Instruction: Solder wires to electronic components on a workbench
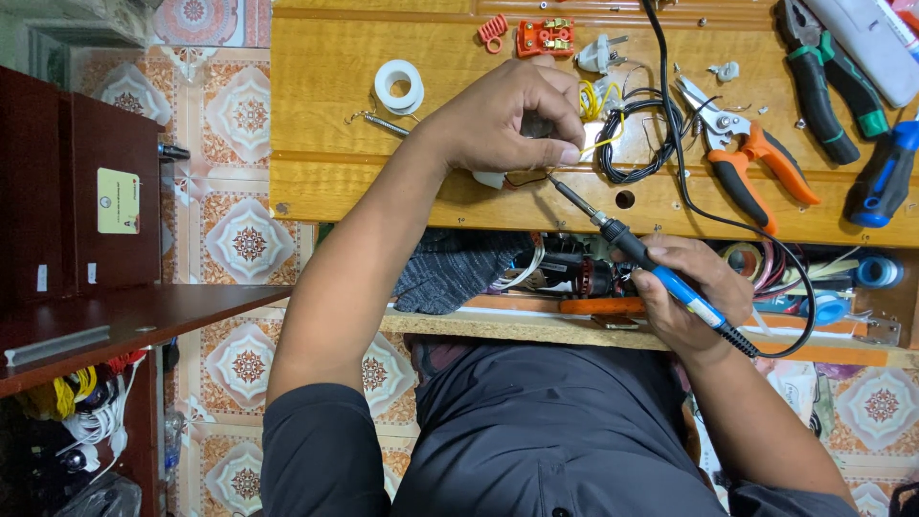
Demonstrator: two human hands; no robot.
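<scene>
In the head view, the left hand [512, 120] rests on the wooden bench [325, 86], fingers curled down and pinching a small white part [490, 178] with thin wires against the wood; what exactly sits under the fingertips is hidden. The right hand [691, 292] grasps a blue and black soldering iron [639, 257] like a pen, fingers wrapped round the handle, the tip touching or just beside the wires at the left hand's thumb. The iron's black cord [670, 115] loops away across the bench. A coil of black wire [639, 144] lies just right of the left hand, orange-handled pliers [756, 158] beyond it, a white tape roll [399, 84] to the left, and an orange plug part [544, 38] near the far edge
</scene>
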